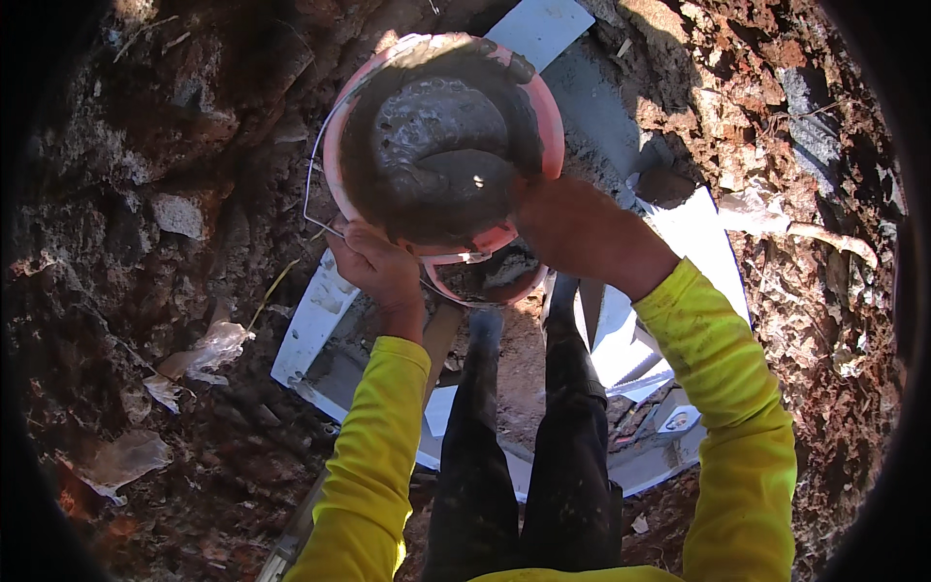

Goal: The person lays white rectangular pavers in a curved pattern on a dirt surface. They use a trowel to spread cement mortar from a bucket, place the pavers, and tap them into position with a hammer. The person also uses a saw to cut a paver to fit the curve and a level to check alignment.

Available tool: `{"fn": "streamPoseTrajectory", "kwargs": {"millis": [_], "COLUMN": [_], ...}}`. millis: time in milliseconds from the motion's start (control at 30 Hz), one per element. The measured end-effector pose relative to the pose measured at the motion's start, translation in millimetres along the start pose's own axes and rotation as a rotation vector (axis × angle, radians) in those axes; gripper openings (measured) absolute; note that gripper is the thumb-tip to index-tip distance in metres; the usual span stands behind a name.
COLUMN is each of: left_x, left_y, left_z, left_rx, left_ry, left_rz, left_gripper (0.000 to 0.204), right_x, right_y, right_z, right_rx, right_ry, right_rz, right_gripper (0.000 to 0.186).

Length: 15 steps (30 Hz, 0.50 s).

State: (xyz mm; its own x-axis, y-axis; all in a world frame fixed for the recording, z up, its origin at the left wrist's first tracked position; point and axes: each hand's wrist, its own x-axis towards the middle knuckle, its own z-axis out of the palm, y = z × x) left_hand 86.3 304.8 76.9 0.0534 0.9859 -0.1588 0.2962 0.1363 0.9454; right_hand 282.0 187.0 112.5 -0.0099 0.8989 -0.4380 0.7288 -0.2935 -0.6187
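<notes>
A pink bucket (339,155) of wet grey mortar (436,136) is held up in both hands, its wire handle hanging out at the left. My left hand (373,257) is closed on its lower-left rim beside the handle. My right hand (572,223) grips the right rim, its fingertips partly hidden. Under it is a second pink bucket (449,289) with grey mortar inside, mostly hidden by the first; whether the two touch I cannot tell. My dark-clad legs show below, between white boards.
White boards (310,310) and sheets (703,252) form a rough surround about my feet, with grey mortar smears. Rough reddish soil (175,281) rises around them, with stones (179,213), plastic scraps (126,461) and a pale root (834,238). Another white board (533,29) lies beyond the bucket.
</notes>
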Motion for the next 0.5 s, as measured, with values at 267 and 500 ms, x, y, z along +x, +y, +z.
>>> {"fn": "streamPoseTrajectory", "kwargs": {"millis": [267, 500], "left_x": [2.2, 37.5], "left_y": [-11.0, -47.7], "left_z": [-0.6, -25.4], "left_rx": [0.105, 0.109], "left_ry": [0.012, 0.063], "left_rz": [0.176, 0.098], "left_gripper": [0.025, 0.03], "right_x": [-19.4, -118.4], "right_y": [14.6, 24.5], "right_z": [-2.7, 47.4], "right_rx": [0.974, 1.552], "right_ry": [-0.236, 0.281], "right_rz": [0.165, 0.191], "right_gripper": [0.016, 0.012]}}
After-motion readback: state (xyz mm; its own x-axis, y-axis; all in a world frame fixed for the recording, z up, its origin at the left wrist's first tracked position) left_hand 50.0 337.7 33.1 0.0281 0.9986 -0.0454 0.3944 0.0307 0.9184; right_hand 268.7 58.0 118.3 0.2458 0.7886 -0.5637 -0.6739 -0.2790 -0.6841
